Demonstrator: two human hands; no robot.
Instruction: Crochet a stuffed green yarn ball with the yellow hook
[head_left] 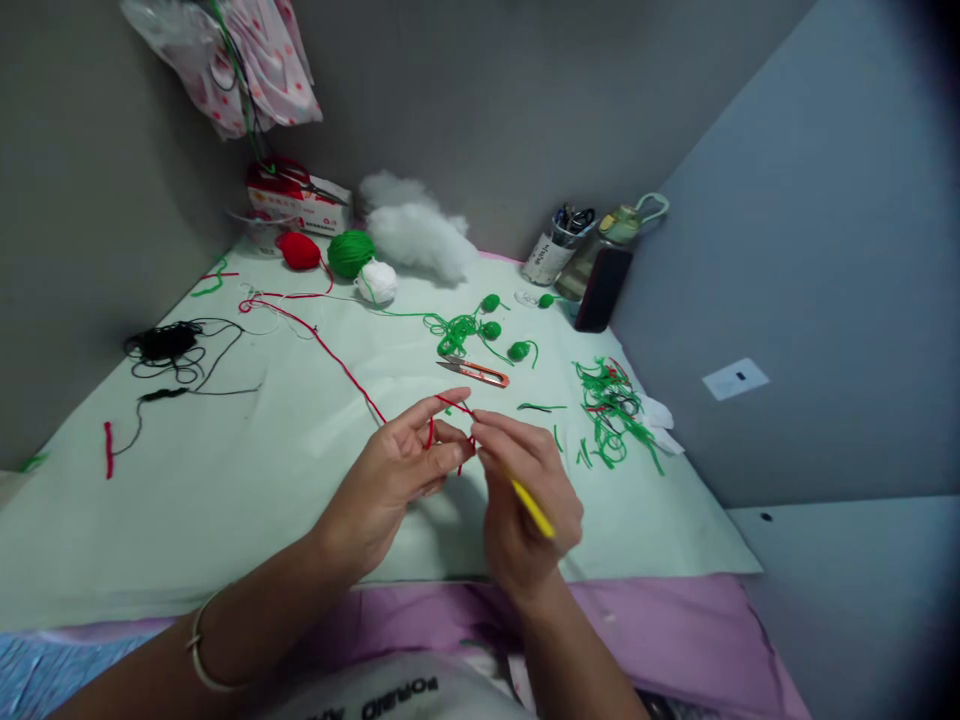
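Observation:
My left hand point(405, 465) is closed, with red yarn point(351, 376) looped over its raised index finger and pinched near the thumb tip. That strand runs back over the table toward a red yarn ball point(300, 251). In my right hand point(525, 490) is a crochet hook with a yellow handle point(534, 508), gripped like a pencil. Its tip meets the red yarn between both hands, where the fingers partly hide the small stitches. Just beyond the fingertips lie orange thread snips point(475, 372).
Green point(350, 254) and white yarn balls point(376, 282) stand at the back beside fluffy white stuffing point(416, 230). Black yarn point(166, 345) lies left; green scraps point(611, 410) lie right. Small green crocheted balls point(519, 351) sit mid-table. A phone point(604, 290) leans by a bottle point(619, 225).

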